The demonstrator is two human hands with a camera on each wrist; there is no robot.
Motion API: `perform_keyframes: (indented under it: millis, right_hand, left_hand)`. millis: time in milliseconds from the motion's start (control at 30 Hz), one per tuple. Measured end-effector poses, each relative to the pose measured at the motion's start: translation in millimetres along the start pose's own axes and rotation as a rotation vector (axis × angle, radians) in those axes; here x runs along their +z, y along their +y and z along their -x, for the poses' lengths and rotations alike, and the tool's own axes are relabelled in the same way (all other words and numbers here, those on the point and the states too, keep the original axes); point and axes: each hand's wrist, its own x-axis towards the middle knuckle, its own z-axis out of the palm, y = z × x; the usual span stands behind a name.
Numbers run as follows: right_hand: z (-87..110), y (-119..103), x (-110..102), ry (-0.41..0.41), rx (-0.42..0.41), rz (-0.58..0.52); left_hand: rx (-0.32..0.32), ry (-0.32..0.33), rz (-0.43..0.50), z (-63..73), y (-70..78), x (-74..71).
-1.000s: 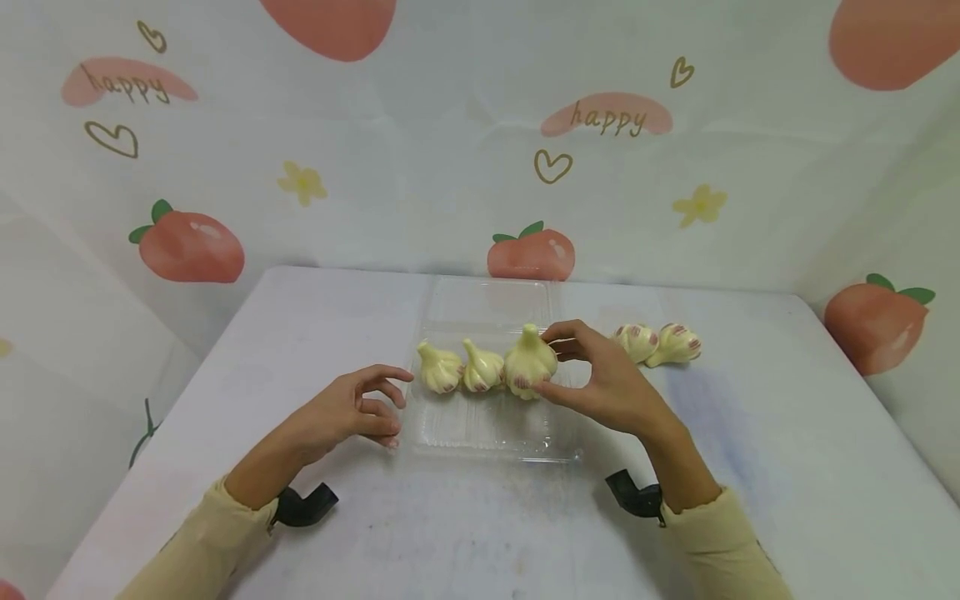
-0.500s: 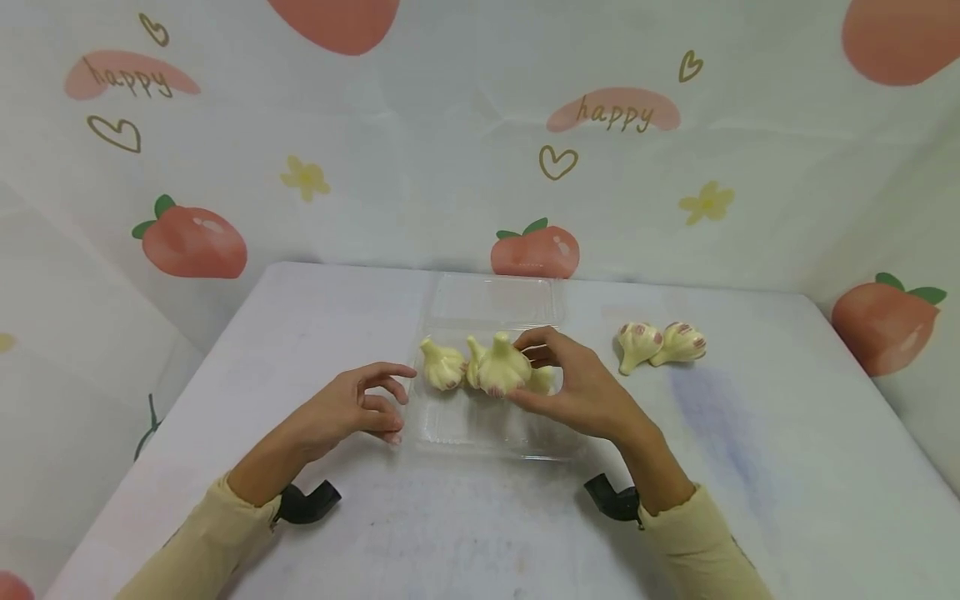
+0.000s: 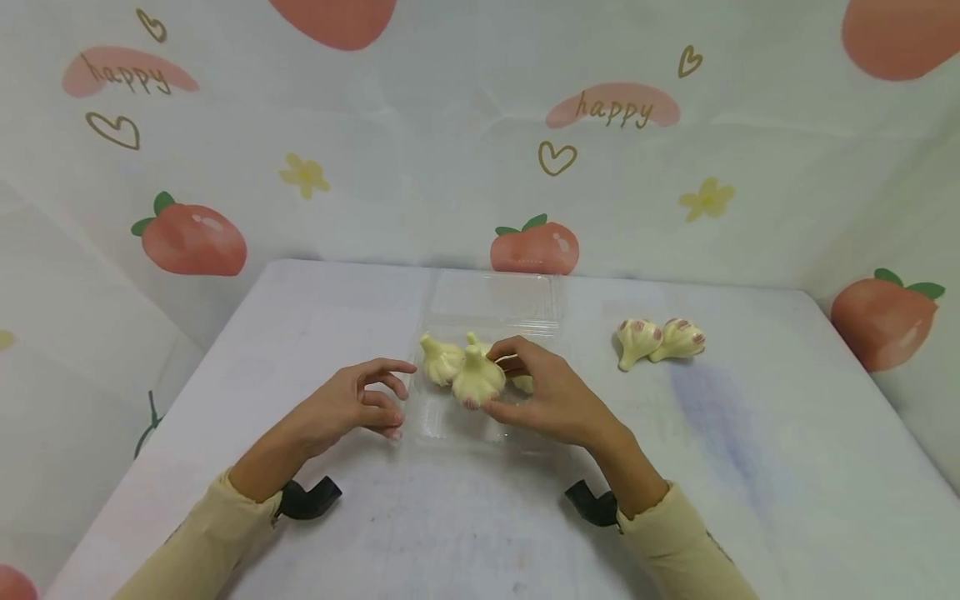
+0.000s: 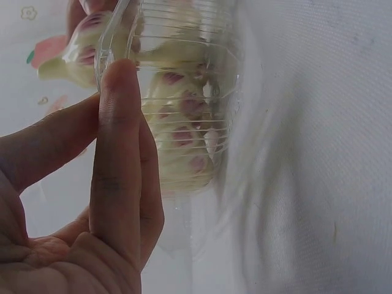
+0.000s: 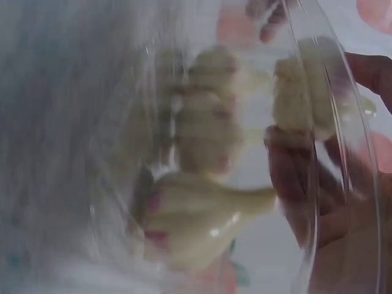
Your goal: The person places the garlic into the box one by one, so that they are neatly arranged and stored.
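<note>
In the head view my right hand (image 3: 551,396) holds a garlic bulb (image 3: 477,382) between thumb and fingers, stem up, over the clear plastic box (image 3: 450,429). Another garlic bulb (image 3: 440,362) stands in the box at its left. Behind the held one and my fingers, more bulbs are partly hidden. My left hand (image 3: 352,408) is beside the box's left edge, fingers loosely bent. In the left wrist view its fingertips (image 4: 120,76) overlap the box rim; whether they touch it I cannot tell. The right wrist view looks through the box wall at several blurred bulbs (image 5: 193,217).
Two more garlic bulbs (image 3: 640,342) lie together on the white table (image 3: 757,392), right of the box. The box's clear lid (image 3: 495,296) lies opened toward the back. A printed cloth backdrop (image 3: 420,150) rises behind the table.
My right hand has carried the garlic bulb leftward and a little nearer across the box, uncovering a bulb at the right. My left hand has stayed almost still.
</note>
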Motion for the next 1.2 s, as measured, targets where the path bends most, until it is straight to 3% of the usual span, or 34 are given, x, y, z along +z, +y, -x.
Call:
perform_keyframes:
  millis: [167, 333, 533, 800, 1200]
  right_hand:
    - [-5.5, -3, 15, -0.032, -0.016, -0.011]
    - [-7.1, -6, 28, -0.065, 0.02, -0.011]
    - [-12.0, -7, 37, -0.094, 0.009, 0.094]
    - [-12.8, -6, 41, -0.133, 0.041, 0.145]
    - [-14.3, -2, 42, -0.179, 0.013, 0.192]
  left_hand:
    - [-0.002, 0.006, -0.003, 0.6, -0.6, -0.6]
    - [0.001, -0.008, -0.002, 1.0, -2.3, 0.3]
    - [0.013, 0.003, -0.009, 0.6, -1.4, 0.4]
    - [0.015, -0.001, -0.008, 0.4, -1.8, 1.6]
    - [0.016, -0.008, -0.01, -0.3, -2.0, 1.0]
